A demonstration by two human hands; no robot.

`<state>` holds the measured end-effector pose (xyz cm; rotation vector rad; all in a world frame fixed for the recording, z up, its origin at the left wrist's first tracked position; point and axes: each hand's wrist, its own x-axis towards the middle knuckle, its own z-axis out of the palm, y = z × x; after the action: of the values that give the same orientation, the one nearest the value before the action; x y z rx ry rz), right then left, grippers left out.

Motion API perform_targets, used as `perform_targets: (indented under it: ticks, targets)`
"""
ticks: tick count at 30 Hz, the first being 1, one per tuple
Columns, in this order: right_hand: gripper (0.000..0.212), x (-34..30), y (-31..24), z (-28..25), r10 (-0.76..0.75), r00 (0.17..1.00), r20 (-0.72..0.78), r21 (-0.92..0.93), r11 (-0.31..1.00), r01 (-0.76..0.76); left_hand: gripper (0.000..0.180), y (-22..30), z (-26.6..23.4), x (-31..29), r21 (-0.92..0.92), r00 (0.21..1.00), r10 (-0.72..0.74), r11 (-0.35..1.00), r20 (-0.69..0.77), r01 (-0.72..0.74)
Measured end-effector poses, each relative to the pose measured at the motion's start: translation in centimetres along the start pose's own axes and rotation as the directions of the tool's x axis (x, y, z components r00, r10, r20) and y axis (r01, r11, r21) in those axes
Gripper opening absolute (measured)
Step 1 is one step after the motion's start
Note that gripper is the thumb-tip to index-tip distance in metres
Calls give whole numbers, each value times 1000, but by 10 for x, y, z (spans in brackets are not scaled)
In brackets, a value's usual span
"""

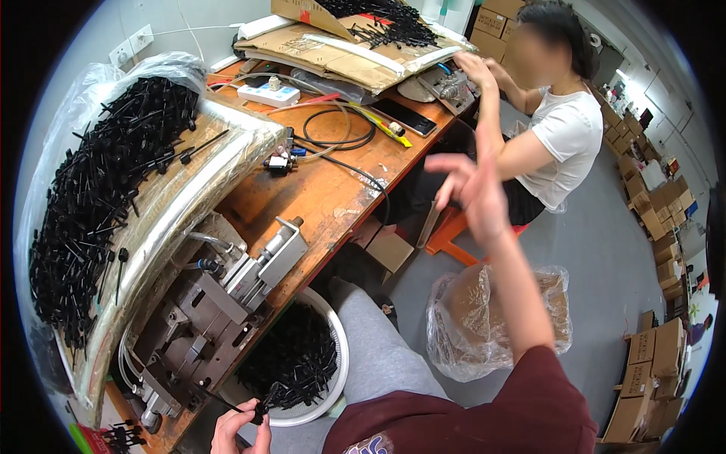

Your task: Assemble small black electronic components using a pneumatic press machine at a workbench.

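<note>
At the lower edge my left hand (240, 433) pinches a small black plastic part (259, 413) with a thin stem, just beside the metal fixture (198, 333) with cylinders and air hoses. My right hand (482, 198) is raised well out to the right, over the floor side of the table. It is blurred, with its fingers spread and nothing visible in them. Between my left hand and my leg stands a white basket (342, 356) holding many black stemmed parts (291, 367). A large heap of similar black parts (113, 181) lies on the plastic-covered cardboard (215, 163) at the left.
Across the wooden table (302, 197) lie black cables (363, 140), a white power strip (268, 94) and a phone (406, 116). A co-worker (563, 144) in a white shirt sits at the far right, by another fixture (451, 87). A plastic-wrapped carton (499, 318) stands on the floor.
</note>
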<state>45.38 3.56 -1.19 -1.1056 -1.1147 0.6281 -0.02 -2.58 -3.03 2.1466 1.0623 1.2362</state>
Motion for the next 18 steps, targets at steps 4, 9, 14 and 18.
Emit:
perform_targets:
  ticks: [4, 9, 14, 18]
  targets:
    - [90, 56, -131, 12, -540, 834, 111, -53, 835, 547, 27, -7, 3, -11, -42, 993, -109, 993, -42, 108]
    - [67, 57, -86, 43, -147, 980, 136, -92, 983, 160, 30, -11, 7, -12, -32, 982, -179, 984, -60, 178]
    - [44, -21, 17, 91, 283, 863, 420, -281, 944, -173, 30, -9, 4, -10, -14, 944, -282, 959, -171, 284]
    - [34, -47, 7, 115, 326, 824, 464, -299, 933, -201, 30, -13, 4, -19, 0, 935, -307, 950, -178, 312]
